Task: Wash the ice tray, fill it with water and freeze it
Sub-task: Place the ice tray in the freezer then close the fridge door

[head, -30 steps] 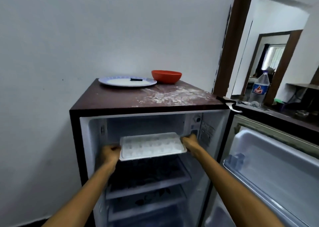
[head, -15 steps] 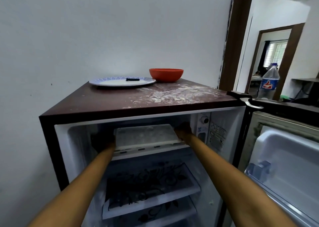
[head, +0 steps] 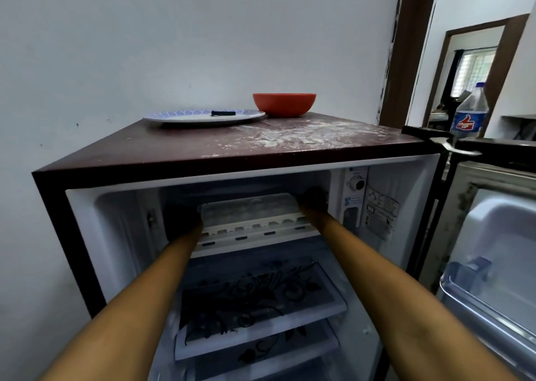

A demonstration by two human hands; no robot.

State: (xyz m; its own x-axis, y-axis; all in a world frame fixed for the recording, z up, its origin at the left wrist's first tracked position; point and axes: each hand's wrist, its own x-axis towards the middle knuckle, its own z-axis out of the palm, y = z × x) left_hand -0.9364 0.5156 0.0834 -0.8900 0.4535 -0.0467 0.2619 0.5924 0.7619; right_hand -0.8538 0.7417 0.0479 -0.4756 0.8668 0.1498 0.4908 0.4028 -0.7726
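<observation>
Small fridge (head: 203,160) against a white wall, door open. Ice tray (head: 249,211) sits level in the freezer slot, prob so water won't spill. Both hands, left hand (head: 181,221) & right hand (head: 314,199), seem clamped on its ends, too dark tbh.

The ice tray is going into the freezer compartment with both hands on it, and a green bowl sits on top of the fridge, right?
Not quite: the bowl is orange, as the head view shows. The ice tray and both hands are as you said.
</observation>
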